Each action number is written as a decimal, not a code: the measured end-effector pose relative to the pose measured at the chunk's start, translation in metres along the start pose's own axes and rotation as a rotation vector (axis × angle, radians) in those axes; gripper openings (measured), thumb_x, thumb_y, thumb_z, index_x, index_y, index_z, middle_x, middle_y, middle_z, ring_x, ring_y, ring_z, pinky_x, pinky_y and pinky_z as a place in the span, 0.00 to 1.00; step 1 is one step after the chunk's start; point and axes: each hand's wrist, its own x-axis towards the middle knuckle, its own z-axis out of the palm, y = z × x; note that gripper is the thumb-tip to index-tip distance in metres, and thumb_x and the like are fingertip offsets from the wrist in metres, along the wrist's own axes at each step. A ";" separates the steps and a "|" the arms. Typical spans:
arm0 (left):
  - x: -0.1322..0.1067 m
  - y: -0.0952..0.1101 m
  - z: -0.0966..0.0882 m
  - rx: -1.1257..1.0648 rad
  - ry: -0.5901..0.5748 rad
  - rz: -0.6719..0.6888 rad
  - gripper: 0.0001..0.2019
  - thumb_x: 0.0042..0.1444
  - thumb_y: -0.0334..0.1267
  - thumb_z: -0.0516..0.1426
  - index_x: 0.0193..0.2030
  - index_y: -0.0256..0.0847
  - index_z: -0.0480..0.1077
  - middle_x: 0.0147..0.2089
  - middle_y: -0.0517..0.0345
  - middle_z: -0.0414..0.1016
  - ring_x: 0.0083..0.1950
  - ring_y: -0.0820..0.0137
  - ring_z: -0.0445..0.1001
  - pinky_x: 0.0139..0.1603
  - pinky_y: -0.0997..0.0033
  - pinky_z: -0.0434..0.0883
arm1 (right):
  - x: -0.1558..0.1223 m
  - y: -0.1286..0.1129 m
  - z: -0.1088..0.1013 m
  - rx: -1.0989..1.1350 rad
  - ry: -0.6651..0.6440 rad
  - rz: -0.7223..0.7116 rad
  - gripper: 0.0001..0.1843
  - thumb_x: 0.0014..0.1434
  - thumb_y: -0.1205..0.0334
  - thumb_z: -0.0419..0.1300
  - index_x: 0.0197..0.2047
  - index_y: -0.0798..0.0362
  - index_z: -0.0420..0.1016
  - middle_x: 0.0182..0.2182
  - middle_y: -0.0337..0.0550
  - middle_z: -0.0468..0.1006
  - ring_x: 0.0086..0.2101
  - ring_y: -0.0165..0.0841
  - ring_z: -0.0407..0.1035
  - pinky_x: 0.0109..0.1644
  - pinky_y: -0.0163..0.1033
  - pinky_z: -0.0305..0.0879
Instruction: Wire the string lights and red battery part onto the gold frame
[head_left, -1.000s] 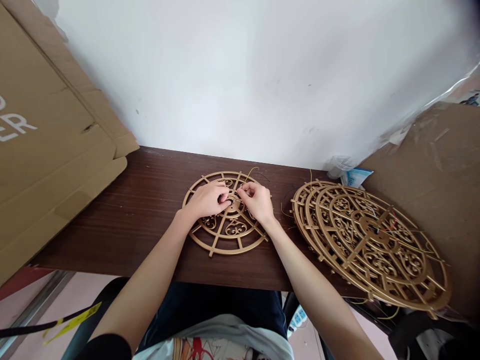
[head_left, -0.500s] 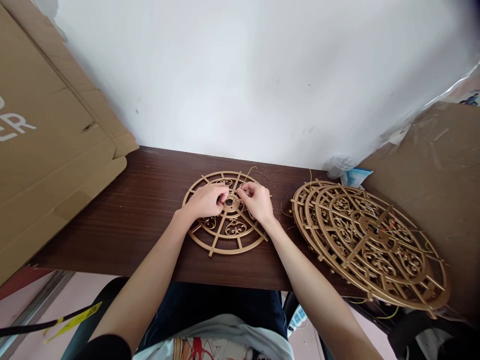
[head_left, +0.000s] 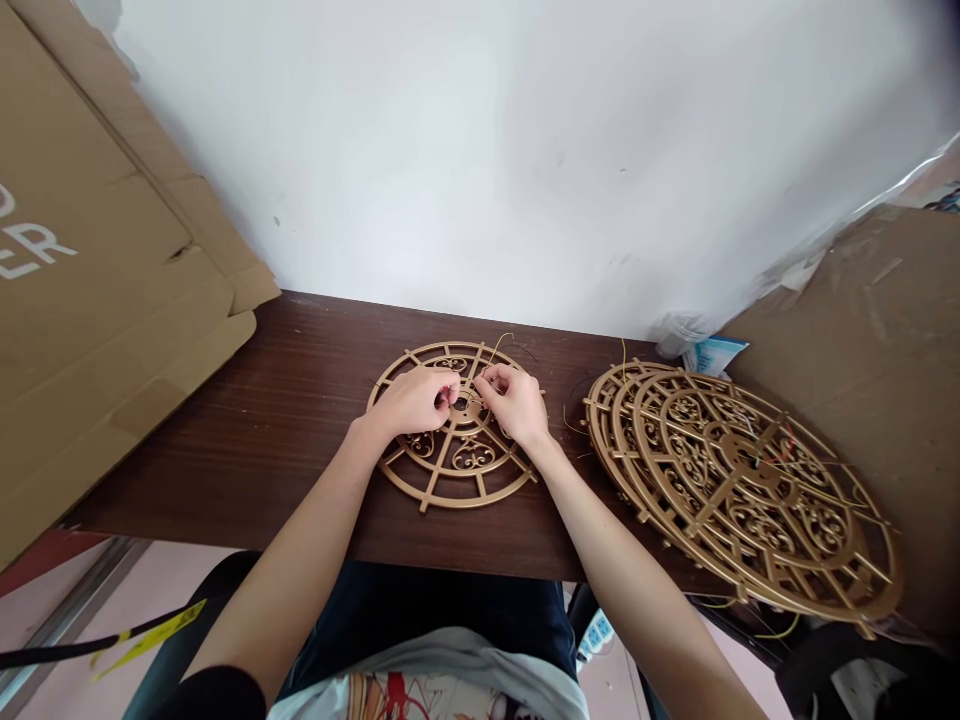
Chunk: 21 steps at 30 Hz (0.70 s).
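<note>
A round gold openwork frame (head_left: pixel 454 493) with scroll ornaments lies flat on the dark wooden table, under both hands. My left hand (head_left: pixel 420 400) is closed over the left of its centre hole, thumb and fingers pinched together. To the right of the hole, my right hand (head_left: pixel 514 402) pinches a thin wire near its fingertips. A yellow wire (head_left: pixel 496 346) rises behind the right hand and curls over the frame's far rim, with a dark wire beside it. What sits between the left fingertips is too small to make out.
Several similar gold frames (head_left: pixel 750 480) are stacked at the right, overhanging the table's (head_left: pixel 262 430) front edge, with loose wires. A clear plastic cup (head_left: pixel 677 333) and a blue-white packet (head_left: pixel 712 354) stand behind them. Cardboard (head_left: pixel 127 250) flanks the left side; a white wall (head_left: pixel 450 180) rises behind.
Both hands keep nearly the same place and pinched pose over the frame's centre. The whole view has shifted very slightly.
</note>
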 end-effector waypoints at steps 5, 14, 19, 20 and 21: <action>0.000 0.001 0.000 -0.005 0.024 0.019 0.06 0.49 0.27 0.52 0.29 0.41 0.67 0.31 0.59 0.73 0.29 0.71 0.66 0.31 0.72 0.61 | 0.000 0.000 0.000 0.001 -0.002 -0.003 0.11 0.57 0.57 0.57 0.28 0.54 0.73 0.17 0.34 0.68 0.20 0.27 0.59 0.28 0.33 0.54; 0.000 -0.001 -0.001 -0.028 -0.008 -0.005 0.09 0.48 0.28 0.52 0.32 0.41 0.72 0.31 0.59 0.74 0.28 0.71 0.67 0.30 0.72 0.62 | 0.000 -0.001 -0.001 -0.003 -0.008 -0.018 0.10 0.57 0.59 0.57 0.28 0.53 0.72 0.17 0.33 0.68 0.20 0.27 0.59 0.29 0.33 0.55; -0.002 -0.003 -0.006 -0.026 -0.025 -0.064 0.08 0.47 0.28 0.52 0.31 0.41 0.71 0.28 0.61 0.73 0.28 0.72 0.68 0.29 0.73 0.62 | -0.002 -0.003 -0.002 -0.009 -0.016 -0.023 0.09 0.57 0.59 0.57 0.28 0.53 0.73 0.18 0.34 0.69 0.21 0.27 0.60 0.29 0.33 0.55; -0.002 -0.003 -0.007 -0.022 -0.026 -0.072 0.07 0.47 0.28 0.52 0.30 0.41 0.71 0.28 0.61 0.74 0.28 0.72 0.68 0.30 0.73 0.62 | -0.002 -0.003 -0.002 -0.011 -0.016 -0.021 0.10 0.57 0.59 0.57 0.28 0.53 0.73 0.18 0.34 0.69 0.21 0.27 0.60 0.29 0.33 0.55; -0.003 -0.004 -0.008 -0.020 -0.029 -0.076 0.07 0.48 0.28 0.52 0.29 0.41 0.70 0.29 0.61 0.74 0.28 0.72 0.68 0.30 0.72 0.62 | -0.002 -0.003 -0.002 -0.011 -0.016 -0.018 0.10 0.57 0.59 0.57 0.28 0.53 0.73 0.18 0.34 0.69 0.21 0.27 0.60 0.29 0.33 0.55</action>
